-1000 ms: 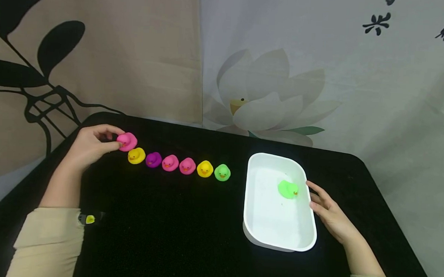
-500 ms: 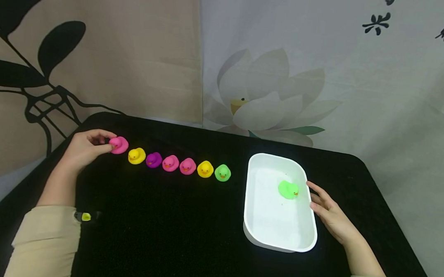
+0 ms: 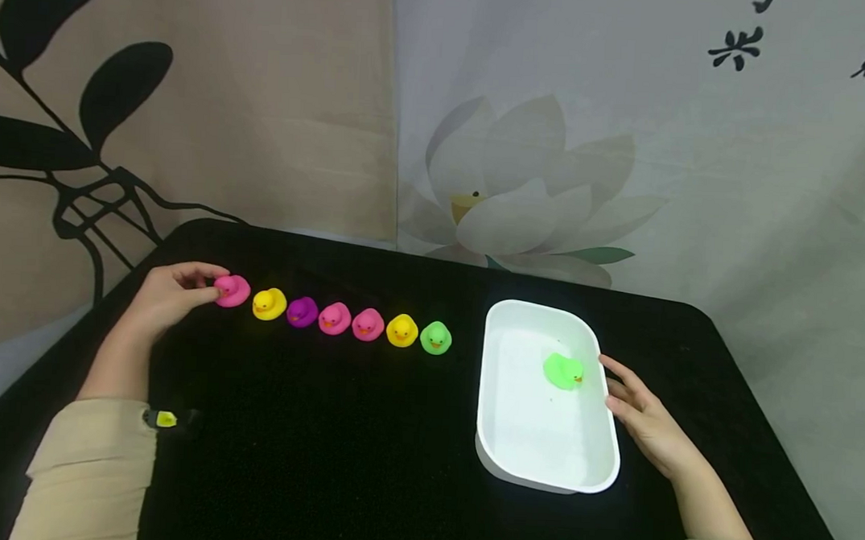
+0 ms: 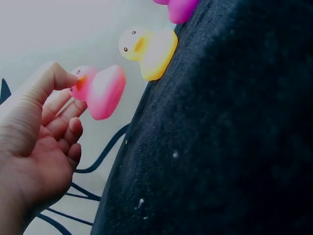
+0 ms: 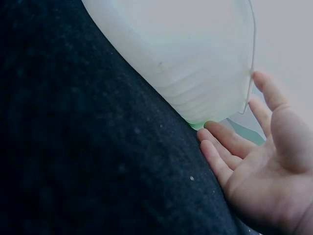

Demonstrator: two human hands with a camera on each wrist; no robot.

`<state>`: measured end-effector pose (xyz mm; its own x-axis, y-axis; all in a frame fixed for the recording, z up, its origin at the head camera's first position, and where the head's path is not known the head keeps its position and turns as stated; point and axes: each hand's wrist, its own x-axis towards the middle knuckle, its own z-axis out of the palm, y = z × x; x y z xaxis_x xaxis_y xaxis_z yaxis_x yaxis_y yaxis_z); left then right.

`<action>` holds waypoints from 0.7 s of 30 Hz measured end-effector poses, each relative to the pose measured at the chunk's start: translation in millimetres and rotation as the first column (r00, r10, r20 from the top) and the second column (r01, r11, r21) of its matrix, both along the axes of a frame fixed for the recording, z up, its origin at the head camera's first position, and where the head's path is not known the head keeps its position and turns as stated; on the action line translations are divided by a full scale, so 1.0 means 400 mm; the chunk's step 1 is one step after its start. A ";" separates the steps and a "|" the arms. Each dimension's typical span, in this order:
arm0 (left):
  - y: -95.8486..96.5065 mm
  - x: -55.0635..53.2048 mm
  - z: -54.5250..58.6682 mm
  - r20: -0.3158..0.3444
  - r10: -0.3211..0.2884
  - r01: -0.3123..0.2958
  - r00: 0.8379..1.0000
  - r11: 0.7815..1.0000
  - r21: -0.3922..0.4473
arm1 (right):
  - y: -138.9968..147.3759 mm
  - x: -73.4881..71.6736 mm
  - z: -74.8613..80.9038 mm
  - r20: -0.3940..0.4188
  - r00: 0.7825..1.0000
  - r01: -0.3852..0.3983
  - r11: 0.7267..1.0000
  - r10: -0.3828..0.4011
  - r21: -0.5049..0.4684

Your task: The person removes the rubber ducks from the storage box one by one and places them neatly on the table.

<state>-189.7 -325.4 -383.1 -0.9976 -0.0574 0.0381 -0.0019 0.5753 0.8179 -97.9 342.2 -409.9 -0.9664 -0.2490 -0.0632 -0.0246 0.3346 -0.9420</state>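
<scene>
Between thumb and fingertips, my left hand pinches a pink rubber duck at the left end of a row of ducks. Whether its base touches the table I cannot tell. Just right of it sits a yellow duck, then a purple duck. Two pink ducks, another yellow duck and a green duck continue the row. My right hand touches the right side of a white tub with extended fingers. A light green duck lies inside the tub.
A black cloth covers the table, whose back edge runs behind the ducks. Beyond it hangs a printed curtain with dark leaves and a pale lotus. The tub stands right of the row, apart from the green duck.
My left hand has moved left and slightly down in the head view with the pink duck, from above and behind the yellow duck to its left. The right hand and tub stay in place.
</scene>
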 end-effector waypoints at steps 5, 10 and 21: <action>-0.006 -0.004 -0.015 0.020 -0.036 0.036 0.999 0.999 -0.001 | 0.000 -0.001 0.001 0.007 1.000 0.002 1.000 -0.002 0.004; -0.007 -0.008 -0.024 0.039 -0.049 0.049 0.998 0.999 -0.003 | -0.001 0.000 0.003 0.006 1.000 0.003 1.000 -0.003 0.002; -0.007 -0.009 -0.035 0.074 -0.026 0.026 0.997 1.000 0.008 | -0.002 -0.002 0.005 0.006 1.000 0.005 1.000 -0.005 -0.001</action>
<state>-193.4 -328.3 -397.3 -0.9988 -0.0316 -0.0367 -0.0482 0.5700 0.8202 -98.7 341.2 -407.9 -0.9672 -0.2445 -0.0685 -0.0177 0.3341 -0.9424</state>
